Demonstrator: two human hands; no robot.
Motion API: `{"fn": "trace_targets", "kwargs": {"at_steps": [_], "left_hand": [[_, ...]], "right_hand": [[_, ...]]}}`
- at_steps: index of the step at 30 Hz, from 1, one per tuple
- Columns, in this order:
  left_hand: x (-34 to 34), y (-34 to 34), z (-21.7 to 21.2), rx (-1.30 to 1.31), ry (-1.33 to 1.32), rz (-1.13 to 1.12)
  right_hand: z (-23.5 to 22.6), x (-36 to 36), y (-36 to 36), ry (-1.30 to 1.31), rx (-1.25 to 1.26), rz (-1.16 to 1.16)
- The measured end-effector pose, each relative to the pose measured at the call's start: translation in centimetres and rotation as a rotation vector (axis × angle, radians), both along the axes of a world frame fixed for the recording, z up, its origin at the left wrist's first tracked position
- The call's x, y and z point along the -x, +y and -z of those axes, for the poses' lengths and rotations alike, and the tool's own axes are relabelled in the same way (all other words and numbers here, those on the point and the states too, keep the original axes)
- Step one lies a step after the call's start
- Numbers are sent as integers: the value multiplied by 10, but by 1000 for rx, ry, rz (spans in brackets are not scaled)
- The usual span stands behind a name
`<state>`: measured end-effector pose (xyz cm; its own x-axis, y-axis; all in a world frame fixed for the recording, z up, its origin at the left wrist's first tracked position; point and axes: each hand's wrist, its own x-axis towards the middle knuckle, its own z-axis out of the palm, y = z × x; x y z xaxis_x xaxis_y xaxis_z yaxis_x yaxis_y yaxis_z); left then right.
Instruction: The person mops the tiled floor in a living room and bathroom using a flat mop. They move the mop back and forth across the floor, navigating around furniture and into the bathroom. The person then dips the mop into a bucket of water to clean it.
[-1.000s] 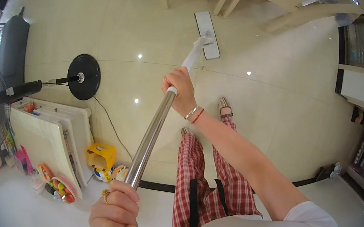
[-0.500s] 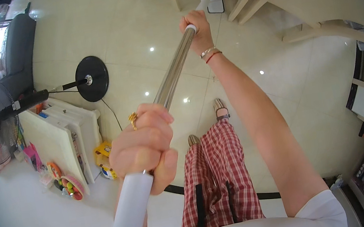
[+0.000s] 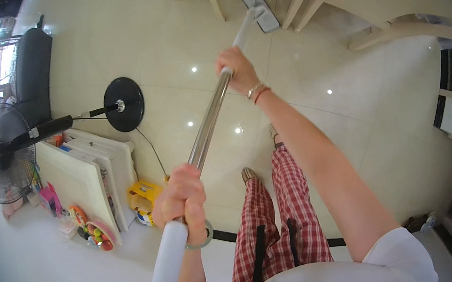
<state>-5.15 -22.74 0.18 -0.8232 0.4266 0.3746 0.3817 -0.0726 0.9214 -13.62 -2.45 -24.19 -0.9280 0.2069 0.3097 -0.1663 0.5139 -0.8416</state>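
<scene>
A flat mop with a long pole (image 3: 212,120) slants across the view from the lower left to the far floor. Its grey and white rectangular mop head (image 3: 258,9) lies flat on the tiles beside the wooden chair legs. My left hand (image 3: 181,199) is closed round the pole just above the thick white handle (image 3: 166,267); a pale green bangle circles that wrist. Farther along, my right hand (image 3: 237,70) grips the pole near its white lower section. A beaded bracelet and a red string are on the right wrist.
Pale wooden chairs (image 3: 382,1) stand at the far right. To the left are a black fan (image 3: 3,151) with a round base (image 3: 124,104), a cream cabinet (image 3: 79,177), and a yellow container (image 3: 143,198). Glossy tiles (image 3: 161,38) cover the floor.
The mop head has turned at an angle and shifted slightly left and nearer. My right hand has moved left and nearer; my left hand has drawn lower. My feet have shifted.
</scene>
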Motion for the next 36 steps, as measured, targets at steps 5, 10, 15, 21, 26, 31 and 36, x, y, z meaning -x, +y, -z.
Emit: {"fn": "trace_targets", "kwargs": {"at_steps": [5,10,15,21,26,31,36], "left_hand": [[-84,-57,-48,-27,-281,-183],[-154,-97,-101,54,-359,-180],[-172,-118,-122,224,-349,-108],[-124,-53,-132,-15,-119,331],[-98,-3,-143,11,-190,558],[-69,81,-117,90,-185,873],[-37,157,-142,156,-221,1024]], "right_hand": [[-40,-92,-66,-173,-82,-90],[-70,-191,-124,-391,-98,-193],[-90,-218,-134,-415,-64,-213],[-112,-216,-84,-241,104,-25],[-115,-237,-41,-86,107,423],[-83,-244,17,-133,104,839],[-92,-209,63,14,213,990]]}}
